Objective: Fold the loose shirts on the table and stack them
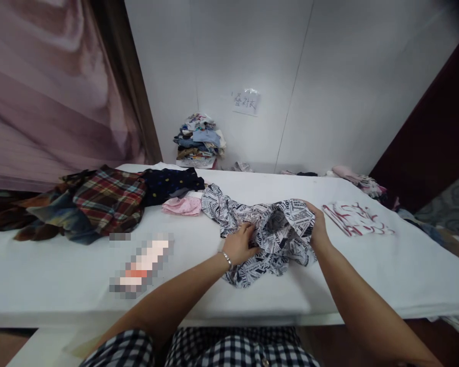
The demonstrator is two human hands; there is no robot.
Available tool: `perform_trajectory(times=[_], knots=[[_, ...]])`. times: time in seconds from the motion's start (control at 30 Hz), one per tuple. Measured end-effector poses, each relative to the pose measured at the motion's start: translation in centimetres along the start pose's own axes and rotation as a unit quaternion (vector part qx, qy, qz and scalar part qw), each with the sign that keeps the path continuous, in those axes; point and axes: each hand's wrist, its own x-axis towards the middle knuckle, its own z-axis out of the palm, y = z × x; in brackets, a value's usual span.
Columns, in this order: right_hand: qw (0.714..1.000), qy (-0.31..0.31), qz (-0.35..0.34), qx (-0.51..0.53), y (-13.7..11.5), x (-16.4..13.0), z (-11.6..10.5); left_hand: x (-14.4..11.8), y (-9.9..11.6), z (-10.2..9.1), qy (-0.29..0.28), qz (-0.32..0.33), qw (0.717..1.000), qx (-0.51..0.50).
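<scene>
Single head view, set above, behind and left of the grip of the right hand (320, 225), fairly near; faces forward and down over white table (405, 265), wall (329, 92) beyond.

From where I stand, the clearest writing is on a paper sign (246, 103) fixed to the pale wall (248, 46), behind and above the newsprint-patterned garment (272, 235). Three handwritten Chinese characters run across it, apparently 叠衬衣, though the strokes are soft. The newsprint-patterned garment itself is covered in black printed lettering on white, set in blocks at odd angles; folds and blur keep me from making out whole words. Right of it, a white cloth (361, 219) bears red marks, and I can't tell whether they're letters.
</scene>
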Motion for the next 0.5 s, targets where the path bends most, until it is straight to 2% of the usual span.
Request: perform_trajectory(times=[0.07,0.13,0.23,0.33,0.4,0.5], knots=[[1.0,-0.007,-0.016,0.004,-0.4,0.3,0.0,0.6,0.5,0.1,0.012,-0.02,1.0,0.02],[0.999,-0.009,-0.038,0.003,-0.8,0.7,-0.5,1.5,-0.1,-1.0,0.009,-0.053,0.998,0.035],[0.999,0.002,-0.051,0.012,-1.1,1.4,-2.0,2.9,-2.1,-4.1,0.043,-0.104,0.992,0.05],[0.999,0.011,-0.037,0.023,-1.4,2.0,-3.0,3.1,-3.1,-6.7,0.094,-0.094,0.99,0.043],[0.999,0.024,-0.026,0.034,-1.4,2.3,-3.0,2.4,-2.1,-6.6,0.066,-0.053,0.996,0.011],[0.998,0.035,-0.014,0.053,-1.5,2.6,-2.2,1.3,0.5,-4.0,-0.004,0.004,1.0,-0.023]])
